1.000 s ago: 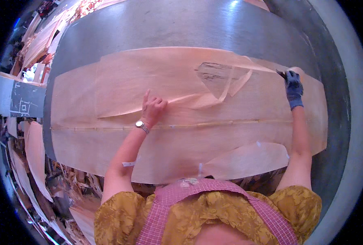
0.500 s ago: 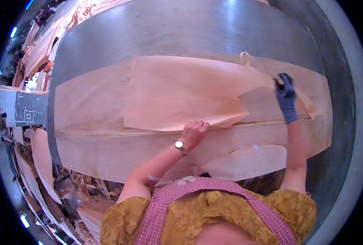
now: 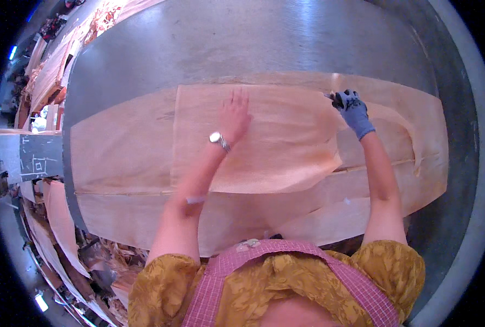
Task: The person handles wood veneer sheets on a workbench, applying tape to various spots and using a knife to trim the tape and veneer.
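My bare left hand [image 3: 235, 117], with a watch [image 3: 216, 138] at its wrist, lies open with fingers stretched out on a smooth, thin wood veneer sheet [image 3: 275, 147]. That sheet rests on larger veneer sheets [image 3: 122, 147]; its right end is ragged. My right hand [image 3: 351, 109], in a grey-blue glove with dark fingers, is closed at the sheet's far right edge. From its fingertips pokes a small tool [image 3: 328, 95] with a pale tip; its kind is hard to make out. A narrow curved veneer strip [image 3: 408, 125] lies to the right of the glove.
A broad grey tabletop [image 3: 242, 43] stretches beyond the veneer. Scraps [image 3: 120, 256] of veneer lie heaped below at the near left. More sheets [image 3: 62, 223] hang or lean at the left, near a dark panel [image 3: 41, 155] with chalk-like marks.
My left hand has gone from the sheet's near edge up onto its far part and flattened. My gloved right hand has moved left to the far edge. The sheet has shifted slightly nearer me.
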Demonstrator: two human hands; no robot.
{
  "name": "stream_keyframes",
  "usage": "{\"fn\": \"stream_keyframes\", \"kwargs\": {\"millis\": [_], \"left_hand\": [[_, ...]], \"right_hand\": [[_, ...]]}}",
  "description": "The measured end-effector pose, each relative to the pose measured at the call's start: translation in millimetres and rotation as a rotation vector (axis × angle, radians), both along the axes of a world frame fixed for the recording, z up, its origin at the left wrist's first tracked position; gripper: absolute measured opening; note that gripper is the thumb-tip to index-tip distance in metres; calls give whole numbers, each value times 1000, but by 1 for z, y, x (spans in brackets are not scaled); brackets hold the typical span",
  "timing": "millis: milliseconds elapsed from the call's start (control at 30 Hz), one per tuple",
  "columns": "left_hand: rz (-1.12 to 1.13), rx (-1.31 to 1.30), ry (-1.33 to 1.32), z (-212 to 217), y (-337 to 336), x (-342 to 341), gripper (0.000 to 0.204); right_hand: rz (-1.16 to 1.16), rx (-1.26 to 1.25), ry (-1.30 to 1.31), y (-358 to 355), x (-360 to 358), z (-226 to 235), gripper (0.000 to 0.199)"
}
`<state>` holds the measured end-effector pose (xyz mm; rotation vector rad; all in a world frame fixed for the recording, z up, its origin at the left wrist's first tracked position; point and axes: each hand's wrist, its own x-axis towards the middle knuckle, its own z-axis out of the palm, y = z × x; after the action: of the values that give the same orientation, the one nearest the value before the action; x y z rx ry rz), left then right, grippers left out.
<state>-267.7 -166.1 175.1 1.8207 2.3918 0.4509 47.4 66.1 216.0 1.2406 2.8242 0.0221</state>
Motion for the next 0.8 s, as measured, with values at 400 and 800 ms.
{"fn": "stream_keyframes", "kwargs": {"millis": [400, 800], "left_hand": [[-253, 57, 269, 95, -75, -76, 9], [-204, -255, -219, 349, -211, -52, 13]], "right_hand": [[82, -68, 316, -149, 92, 91, 29], [-47, -611, 333, -150, 116, 328, 23]]}}
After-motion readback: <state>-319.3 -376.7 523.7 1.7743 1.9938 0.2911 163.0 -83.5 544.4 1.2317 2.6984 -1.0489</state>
